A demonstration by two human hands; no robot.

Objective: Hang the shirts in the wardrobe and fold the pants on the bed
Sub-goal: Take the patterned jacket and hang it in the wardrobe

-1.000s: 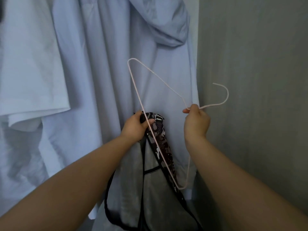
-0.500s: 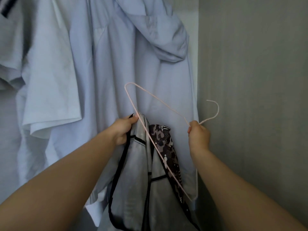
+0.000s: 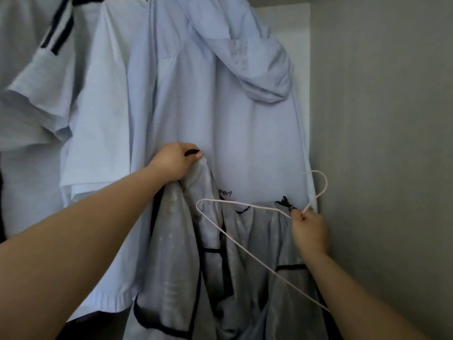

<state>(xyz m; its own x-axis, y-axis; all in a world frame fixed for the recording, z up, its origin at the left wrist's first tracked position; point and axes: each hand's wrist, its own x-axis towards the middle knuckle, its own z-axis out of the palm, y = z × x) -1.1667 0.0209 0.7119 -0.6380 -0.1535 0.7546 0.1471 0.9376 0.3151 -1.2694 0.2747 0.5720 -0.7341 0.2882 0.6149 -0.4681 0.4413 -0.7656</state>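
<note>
wardrobe wall (image 3: 380, 119): grey panel running up the right side, just beside the right hand

hooded top (image 3: 196, 94): pale blue, already hanging and filling the middle behind everything. A white tee (image 3: 103, 106) is hanging to its left.

grey shirt (image 3: 171, 241): the one being worked on. It's got black trim and is dangling in front of the hooded top, bunched up between the two hands and not hanging up yet.

left hand (image 3: 171, 160): fingers are curling round the top edge of the grey shirt, lifting it up and to the left

right hand (image 3: 310, 229): pinching the neck of the hanger just under the hook. It might be catching a bit of black trim too, can't tell.

hanger (image 3: 257, 206): thin pink wire one, lying tilted, with the hook (image 3: 324, 185) poking up to the right. Its long axis is running leftward across the shirt front.

what matters next: the hanger's free corner is sitting below and to the right of the left hand's grip. I'm guessing the left hand, being nearer, needs to be pulling that edge over the corner.
</note>
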